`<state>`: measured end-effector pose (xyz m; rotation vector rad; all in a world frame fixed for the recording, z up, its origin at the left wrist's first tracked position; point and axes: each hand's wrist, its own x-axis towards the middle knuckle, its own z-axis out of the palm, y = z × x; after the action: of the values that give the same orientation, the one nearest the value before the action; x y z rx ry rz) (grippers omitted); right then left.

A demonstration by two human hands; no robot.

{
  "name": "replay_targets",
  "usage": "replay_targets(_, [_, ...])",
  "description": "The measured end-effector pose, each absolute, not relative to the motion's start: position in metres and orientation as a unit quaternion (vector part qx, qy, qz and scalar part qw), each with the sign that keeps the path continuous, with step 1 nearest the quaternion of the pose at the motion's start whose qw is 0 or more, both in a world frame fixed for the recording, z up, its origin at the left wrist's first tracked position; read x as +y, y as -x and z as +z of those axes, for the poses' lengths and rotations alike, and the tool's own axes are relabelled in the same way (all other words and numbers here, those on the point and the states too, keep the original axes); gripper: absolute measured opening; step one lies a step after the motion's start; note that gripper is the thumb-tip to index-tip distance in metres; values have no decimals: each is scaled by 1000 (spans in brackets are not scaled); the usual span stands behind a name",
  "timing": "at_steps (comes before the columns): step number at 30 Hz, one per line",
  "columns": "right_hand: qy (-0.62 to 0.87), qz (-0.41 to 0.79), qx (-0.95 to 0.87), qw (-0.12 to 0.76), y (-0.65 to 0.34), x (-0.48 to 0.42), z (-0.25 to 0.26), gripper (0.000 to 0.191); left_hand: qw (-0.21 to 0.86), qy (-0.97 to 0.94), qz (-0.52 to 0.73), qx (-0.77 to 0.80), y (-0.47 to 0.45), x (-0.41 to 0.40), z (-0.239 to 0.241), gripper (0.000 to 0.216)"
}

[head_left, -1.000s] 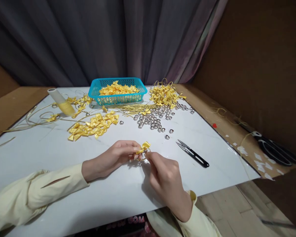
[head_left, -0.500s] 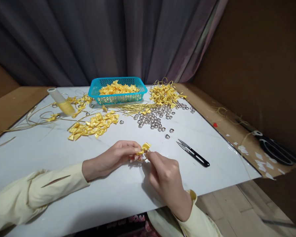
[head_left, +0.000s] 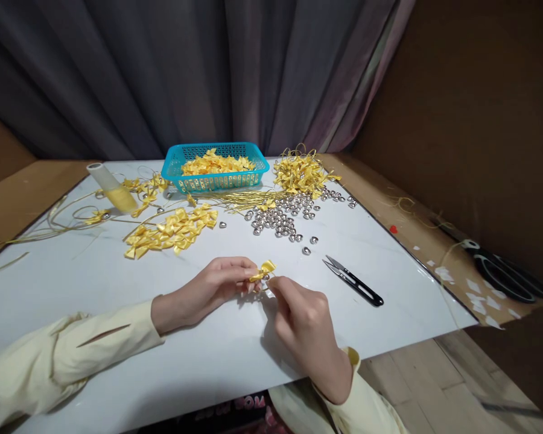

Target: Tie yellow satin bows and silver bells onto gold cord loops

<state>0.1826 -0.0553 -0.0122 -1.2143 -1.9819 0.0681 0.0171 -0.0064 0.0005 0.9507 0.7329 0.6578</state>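
Note:
My left hand (head_left: 221,282) pinches a yellow ribbon bow (head_left: 268,267) between thumb and fingers over the front middle of the table. A small silver bead (head_left: 266,277) sits against the underside of the bow. Close on the right, my right hand (head_left: 304,316) is closed, thumb and forefinger pinching a thin gold cord (head_left: 271,279) beside the bead. The cord curves below the bow near my left fingertips. Thread snips (head_left: 353,281) with black handles lie to the right of my right hand.
Farther back are loose yellow bows (head_left: 172,232), silver beads (head_left: 278,220), gold cords (head_left: 239,201), a teal basket (head_left: 217,181) of bows and a heap of corded bows (head_left: 303,172). A tilted tube of yellow liquid (head_left: 117,191) stands left. Black scissors (head_left: 502,274) lie right, among paper scraps.
The bead under the bow now shows more clearly, and my right fingertips have drawn slightly away from it with the cord. My left hand stays nearly still.

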Motion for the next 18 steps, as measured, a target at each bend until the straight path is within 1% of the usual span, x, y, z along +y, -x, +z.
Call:
replay_targets(3, [482, 39, -774, 409, -184, -55, -13, 25, 781, -425, 316, 330, -17, -6, 0, 13])
replay_targets(6, [480, 78, -764, 423, -186, -56, -12, 25, 782, -416, 327, 328, -18, -5, 1, 13])
replay_targets(9, [482, 146, -741, 445, -189, -58, -10, 21, 775, -423, 330, 334, -18, -6, 1, 15])
replay_targets(12, [491, 223, -689, 484, -193, -60, -5, 15, 768, -433, 332, 337, -18, -6, 2, 16])
replay_targets(15, [497, 263, -636, 530, -196, -57, -1, 14, 761, -451, 323, 335, -16, -5, 1, 16])
replay_targets(18, [462, 327, -624, 539, -200, -51, 3, 14, 733, -505, 306, 338, -14, -4, -1, 16])
